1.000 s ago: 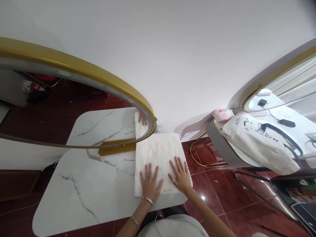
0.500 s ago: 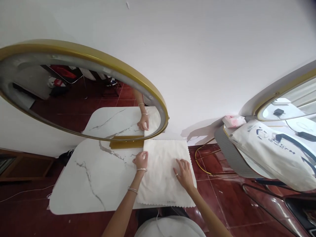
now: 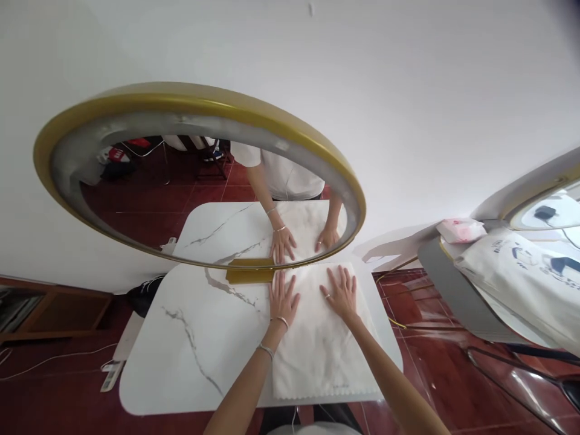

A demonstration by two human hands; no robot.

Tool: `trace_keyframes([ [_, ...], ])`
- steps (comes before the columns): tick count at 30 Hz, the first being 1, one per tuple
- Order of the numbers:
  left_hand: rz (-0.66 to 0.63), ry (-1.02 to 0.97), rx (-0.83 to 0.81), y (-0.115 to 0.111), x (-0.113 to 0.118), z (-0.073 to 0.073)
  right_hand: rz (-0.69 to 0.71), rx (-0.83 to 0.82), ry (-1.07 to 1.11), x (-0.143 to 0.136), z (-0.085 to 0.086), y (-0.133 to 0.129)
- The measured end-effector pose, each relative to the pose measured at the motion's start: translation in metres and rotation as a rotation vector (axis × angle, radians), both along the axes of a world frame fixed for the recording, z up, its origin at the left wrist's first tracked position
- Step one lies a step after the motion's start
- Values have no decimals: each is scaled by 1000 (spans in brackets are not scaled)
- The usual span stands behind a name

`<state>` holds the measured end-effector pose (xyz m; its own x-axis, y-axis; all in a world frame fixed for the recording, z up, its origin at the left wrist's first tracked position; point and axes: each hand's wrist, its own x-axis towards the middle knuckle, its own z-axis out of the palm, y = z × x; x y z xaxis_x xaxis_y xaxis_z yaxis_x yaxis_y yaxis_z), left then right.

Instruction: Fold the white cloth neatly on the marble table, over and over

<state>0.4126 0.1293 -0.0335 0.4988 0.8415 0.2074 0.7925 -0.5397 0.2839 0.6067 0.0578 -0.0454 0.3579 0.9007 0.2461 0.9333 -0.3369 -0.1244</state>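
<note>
A white cloth (image 3: 317,356) with a scalloped edge lies flat on the right part of the white marbled table (image 3: 154,362). My left hand (image 3: 283,296) rests on the cloth's left side near the far end, palm down with its fingers stretched forward. To the right of it, my right hand (image 3: 342,293) lies flat on the same cloth, fingers spread. Both hands hold nothing. Light wrinkles cross the cloth, and small faint print shows near its close edge.
A gold-rimmed oval mirror (image 3: 357,199) stands over the table's far side on a gold base (image 3: 249,272). At the right, another table (image 3: 435,290) bears a white printed bag (image 3: 521,272) and a tissue pack (image 3: 461,229). A wooden cabinet (image 3: 67,311) stands at far left.
My left hand has gone from a pinch at the cloth's left edge to lying flat. My right hand has moved forward. The cloth has shifted left, baring the table's right edge.
</note>
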Motion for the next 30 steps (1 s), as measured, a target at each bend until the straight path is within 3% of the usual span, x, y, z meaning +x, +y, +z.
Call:
trace_keyframes([
  [3, 16, 18, -11, 0, -15, -11, 9, -31, -34, -11, -7, 0],
  [6, 45, -5, -12, 0, -43, -16, -5, -43, -14, -41, -10, -2],
  [10, 92, 1, -15, 14, -88, -13, 52, -19, 43, -90, -5, 9],
  [15, 134, 53, 0, 41, -139, -7, 177, 41, 100, -142, 7, 42],
  [19, 175, 39, 39, 55, -162, -3, 218, 67, 124, -177, 9, 65],
  [24, -63, 42, -2, 59, -140, 3, 212, 61, 147, -189, 8, 69],
  [30, -96, 26, -41, 30, -81, -2, 218, 3, 97, -139, 4, 44],
])
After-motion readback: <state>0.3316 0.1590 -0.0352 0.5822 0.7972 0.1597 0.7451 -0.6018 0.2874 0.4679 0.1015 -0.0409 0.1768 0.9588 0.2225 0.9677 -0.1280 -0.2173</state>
